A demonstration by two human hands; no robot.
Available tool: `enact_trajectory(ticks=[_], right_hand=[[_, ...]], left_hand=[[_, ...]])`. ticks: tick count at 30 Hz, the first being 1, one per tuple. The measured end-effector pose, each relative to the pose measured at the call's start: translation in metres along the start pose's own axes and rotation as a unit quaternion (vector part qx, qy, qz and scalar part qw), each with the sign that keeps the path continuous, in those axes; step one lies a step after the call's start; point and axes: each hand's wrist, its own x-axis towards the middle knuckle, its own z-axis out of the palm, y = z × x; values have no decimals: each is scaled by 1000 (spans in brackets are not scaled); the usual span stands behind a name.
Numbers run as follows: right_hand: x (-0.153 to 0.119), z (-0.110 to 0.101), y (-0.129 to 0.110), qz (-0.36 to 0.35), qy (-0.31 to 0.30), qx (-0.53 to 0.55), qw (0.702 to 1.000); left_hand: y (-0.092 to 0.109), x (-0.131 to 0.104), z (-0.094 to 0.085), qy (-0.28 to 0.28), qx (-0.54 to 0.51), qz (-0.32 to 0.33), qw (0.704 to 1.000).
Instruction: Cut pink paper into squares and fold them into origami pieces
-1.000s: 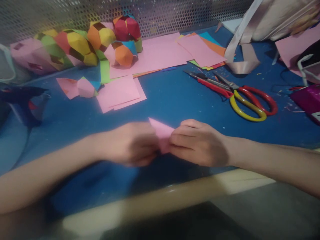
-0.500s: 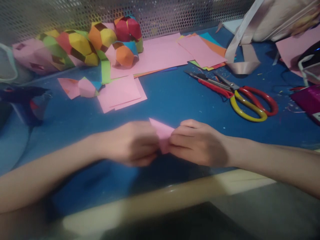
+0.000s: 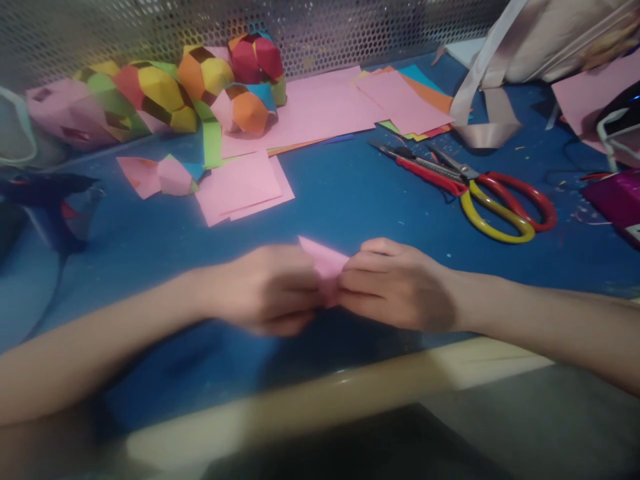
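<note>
Between my hands, low over the blue table near its front edge, is a small folded piece of pink paper [image 3: 326, 262] with one pointed corner at its upper left. My left hand [image 3: 273, 288] is closed on its left side, slightly blurred. From the right, my right hand [image 3: 395, 285] pinches the same paper with curled fingers. The fingertips of both hands are largely hidden. Beyond my left hand lie several pink paper squares [image 3: 243, 185], and left of them a small folded pink, orange and blue paper piece [image 3: 173, 175].
Red-and-yellow scissors [image 3: 500, 207] and a red cutter [image 3: 430, 175] lie right of centre. Colourful paper shapes [image 3: 165, 90] stand at the back left, beside pink sheets [image 3: 320, 103]. A glue gun [image 3: 50, 207] is at the left; a ribbon [image 3: 487, 127] is at the back right.
My left hand has shifted very slightly right and down, covering a little more of the folded pink paper. My right hand has barely moved.
</note>
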Motion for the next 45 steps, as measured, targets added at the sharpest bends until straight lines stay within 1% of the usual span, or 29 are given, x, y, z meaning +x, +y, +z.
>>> enact_trajectory(ticks=[2,4,10,14,19,24,27,29,32,34,37,39,41,43,45], right_hand=[[0,-1,0,3,-3,10,1000],[0,-2,0,1,-3,13,1000],[0,-2,1,-5,-10,4,1000],[0,-3,2,-8,-7,9,1000],[0,-2,2,-7,-10,19,1000],[1,-1,2,-8,-18,14,1000],[1,-2,1,-2,12,16,1000],[1,-3,-1,6,20,36,999],[-4,-5,-5,36,5,77,996],[-8,-5,-8,75,-1,102,992],[-12,-5,-11,128,-18,150,980],[-12,-5,-11,161,-30,179,970],[-9,-4,-12,194,-34,193,961],[-6,-2,-13,223,-32,189,956],[-3,0,-14,234,-26,178,955]], left_hand=[[0,0,0,-3,1,-5,1000],[0,0,1,2,10,5,1000],[0,0,3,51,57,64,995],[0,0,4,70,79,80,991],[0,-1,4,54,96,73,991],[1,-1,4,59,113,82,988],[5,1,3,54,131,90,986],[11,3,3,54,136,83,986],[22,7,8,80,145,37,986],[30,10,17,107,162,2,981],[39,12,33,166,175,-14,970],[44,13,41,194,196,-17,961],[48,14,45,205,219,-19,954],[50,14,46,205,236,-22,950],[52,15,45,199,246,-26,948]])
